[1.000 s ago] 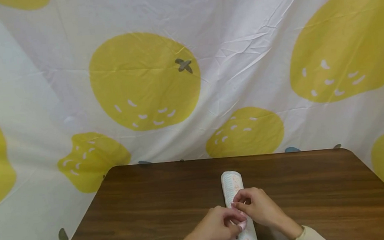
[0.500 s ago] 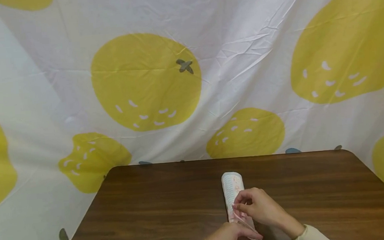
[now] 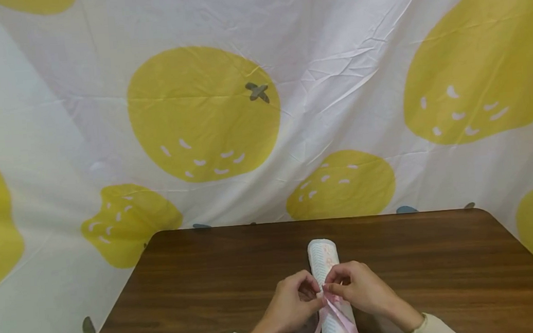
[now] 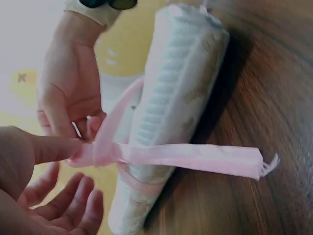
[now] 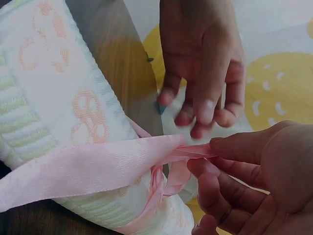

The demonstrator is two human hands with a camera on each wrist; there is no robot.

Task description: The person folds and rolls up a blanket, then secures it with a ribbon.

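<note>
A white rolled towel (image 3: 322, 258) with striped bands and peach motifs lies lengthwise on the table. Pink satin ribbon (image 5: 88, 169) wraps round it and crosses on top, its tails draping over the roll. My right hand (image 3: 363, 288) pinches a folded loop of the ribbon between thumb and index finger, best seen in the right wrist view. Close beside it, my left hand (image 3: 287, 304) hovers with loosely bent, spread fingers. In the right wrist view, the left hand (image 5: 205, 63) is apart from the ribbon. One frayed ribbon tail (image 4: 220, 156) stretches across the towel in the left wrist view.
The dark wood table (image 3: 218, 273) has rounded far corners. Behind it hangs a white cloth (image 3: 323, 44) printed with large yellow fruit. Light sleeves cover both wrists.
My left hand swept toward the near end and right with a ribbon piece, then came back up beside the right hand. Ribbon tails now spread over the towel. The right hand keeps its pinch.
</note>
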